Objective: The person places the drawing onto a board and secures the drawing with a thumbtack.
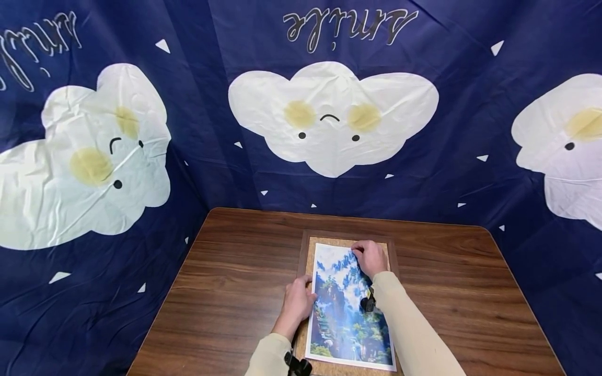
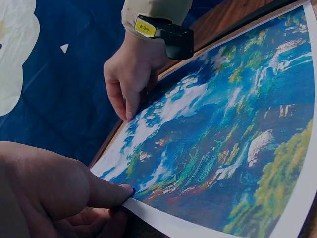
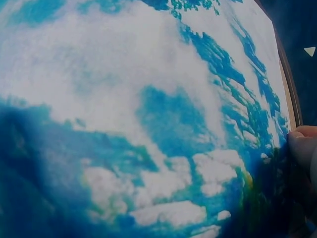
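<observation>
A landscape print with a white border lies over a cork board in a brown frame. My left hand holds the print's left edge, the thumb on top and the other fingers curled below in the left wrist view. At the top edge, towards the right corner, my right hand pinches the paper between thumb and fingers. A small pink spot shows at its fingertips; I cannot tell what it is. Only the right hand's fingertips appear in the right wrist view, at the paper's edge.
The board rests on a brown wood-grain table with rounded far corners. Dark blue cloth printed with white clouds hangs behind and on both sides. A black wrist camera sits over the print.
</observation>
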A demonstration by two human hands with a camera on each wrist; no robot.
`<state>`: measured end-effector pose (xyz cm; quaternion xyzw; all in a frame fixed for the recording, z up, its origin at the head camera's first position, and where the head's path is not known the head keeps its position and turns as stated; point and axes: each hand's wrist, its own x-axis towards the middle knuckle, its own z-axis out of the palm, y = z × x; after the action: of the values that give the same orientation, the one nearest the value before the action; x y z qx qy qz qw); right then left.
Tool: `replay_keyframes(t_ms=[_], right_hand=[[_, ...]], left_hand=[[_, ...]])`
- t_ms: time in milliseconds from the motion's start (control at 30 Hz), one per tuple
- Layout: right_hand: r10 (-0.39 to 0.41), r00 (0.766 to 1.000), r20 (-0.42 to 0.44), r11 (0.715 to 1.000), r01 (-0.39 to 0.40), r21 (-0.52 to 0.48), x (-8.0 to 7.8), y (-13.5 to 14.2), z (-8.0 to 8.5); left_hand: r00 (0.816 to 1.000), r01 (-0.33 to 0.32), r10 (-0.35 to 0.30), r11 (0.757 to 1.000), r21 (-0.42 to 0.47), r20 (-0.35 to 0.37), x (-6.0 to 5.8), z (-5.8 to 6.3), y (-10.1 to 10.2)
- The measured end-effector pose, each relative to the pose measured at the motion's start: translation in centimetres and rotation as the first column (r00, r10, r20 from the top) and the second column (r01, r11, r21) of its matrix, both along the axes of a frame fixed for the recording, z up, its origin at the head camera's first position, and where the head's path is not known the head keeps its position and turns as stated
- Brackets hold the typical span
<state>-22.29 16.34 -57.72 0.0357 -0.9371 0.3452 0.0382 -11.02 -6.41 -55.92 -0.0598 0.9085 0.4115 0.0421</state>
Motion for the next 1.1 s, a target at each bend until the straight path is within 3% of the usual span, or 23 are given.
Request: replay_keyframes(t_ms=[1100], right_hand=[[-0.082,0.993,0.089,0.995,0.086,-0.043,-0.43,-0.48,0.57]], left_hand=[[0.999,-0.005,0.004,1.0,-0.011,-0.035,0.45,-0.32,-0.22]])
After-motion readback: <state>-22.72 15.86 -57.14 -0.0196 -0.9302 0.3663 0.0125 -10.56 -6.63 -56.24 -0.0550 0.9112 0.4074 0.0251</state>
